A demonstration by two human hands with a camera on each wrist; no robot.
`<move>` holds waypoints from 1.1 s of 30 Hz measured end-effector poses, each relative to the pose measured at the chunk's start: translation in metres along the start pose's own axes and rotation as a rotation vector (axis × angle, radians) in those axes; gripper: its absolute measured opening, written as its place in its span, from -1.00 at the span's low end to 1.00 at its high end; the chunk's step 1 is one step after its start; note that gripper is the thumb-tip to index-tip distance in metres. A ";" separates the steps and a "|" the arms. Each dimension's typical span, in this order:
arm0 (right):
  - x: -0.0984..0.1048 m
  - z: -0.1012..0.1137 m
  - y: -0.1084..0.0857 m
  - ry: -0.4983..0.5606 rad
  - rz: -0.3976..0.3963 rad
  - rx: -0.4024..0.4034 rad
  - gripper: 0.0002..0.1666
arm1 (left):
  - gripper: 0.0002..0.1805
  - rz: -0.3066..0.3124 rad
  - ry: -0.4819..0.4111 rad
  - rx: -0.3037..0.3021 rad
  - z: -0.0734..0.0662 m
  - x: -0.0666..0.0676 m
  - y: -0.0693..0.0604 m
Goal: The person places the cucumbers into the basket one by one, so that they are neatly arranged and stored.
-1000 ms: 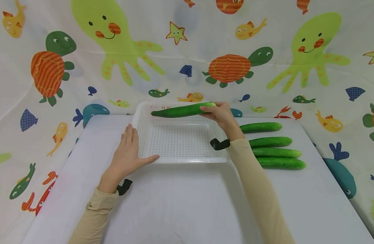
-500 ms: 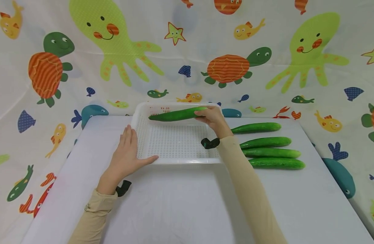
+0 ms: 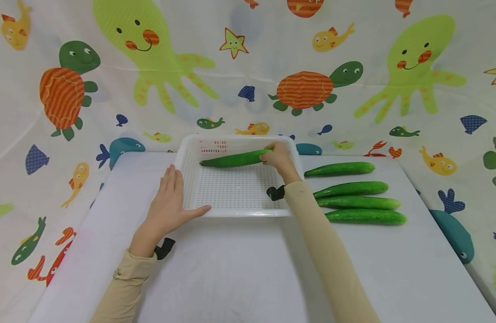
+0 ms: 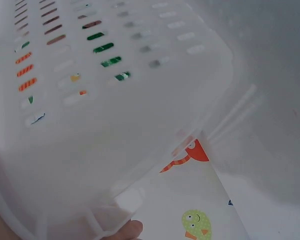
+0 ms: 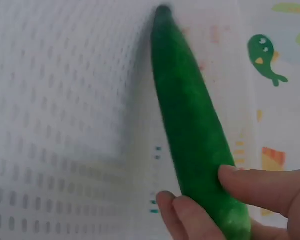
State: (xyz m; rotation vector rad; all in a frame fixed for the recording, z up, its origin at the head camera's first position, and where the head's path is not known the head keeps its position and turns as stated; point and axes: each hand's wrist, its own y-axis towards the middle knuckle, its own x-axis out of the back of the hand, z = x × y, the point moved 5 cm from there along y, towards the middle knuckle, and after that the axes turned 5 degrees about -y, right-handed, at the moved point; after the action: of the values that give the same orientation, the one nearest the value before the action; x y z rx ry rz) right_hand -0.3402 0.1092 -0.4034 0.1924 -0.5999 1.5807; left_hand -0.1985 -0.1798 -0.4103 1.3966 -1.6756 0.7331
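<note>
Cucumber pinched in our right hand, we seem to be laying it inside the basket near the far edge of the surface; our left hand, fingers straight, touches the basket. Next likely calls for lowering level, then loosening.

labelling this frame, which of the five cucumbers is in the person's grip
The cucumber seen against the white perforated basket, pinched near its paler end by the right hand; the other four cucumbers lie unheld on the table.
</note>
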 end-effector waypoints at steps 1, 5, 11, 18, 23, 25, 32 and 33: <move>0.000 -0.001 0.000 -0.042 0.005 -0.004 -0.49 | 0.49 0.000 0.001 -0.002 0.000 0.000 0.000; -0.003 -0.005 0.001 -0.166 0.051 -0.027 -0.50 | 0.48 -0.001 -0.002 -0.006 -0.001 0.002 0.000; -0.006 -0.008 0.000 -0.178 0.110 -0.045 -0.65 | 0.47 -0.006 0.001 -0.009 -0.002 0.003 -0.001; -0.007 -0.009 -0.002 -0.156 0.147 -0.092 -0.49 | 0.48 -0.003 0.002 -0.006 -0.002 0.002 0.000; -0.003 -0.002 -0.007 -0.261 0.144 -0.061 -0.47 | 0.48 0.000 0.001 -0.003 -0.002 0.001 0.000; 0.001 0.004 -0.012 -0.314 0.143 -0.035 -0.45 | 0.48 -0.001 0.000 -0.005 -0.002 0.001 -0.001; 0.024 0.025 -0.032 -0.364 0.160 0.026 -0.32 | 0.47 -0.009 -0.003 0.001 -0.002 0.001 -0.001; 0.028 0.027 -0.036 -0.364 0.155 0.040 -0.32 | 0.46 -0.012 -0.002 0.003 -0.002 0.001 0.000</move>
State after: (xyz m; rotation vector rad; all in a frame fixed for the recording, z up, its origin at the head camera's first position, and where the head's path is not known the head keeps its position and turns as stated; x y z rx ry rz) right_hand -0.3149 0.1205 -0.3576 0.4806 -0.8824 1.7220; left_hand -0.1977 -0.1785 -0.4085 1.4084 -1.6672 0.7276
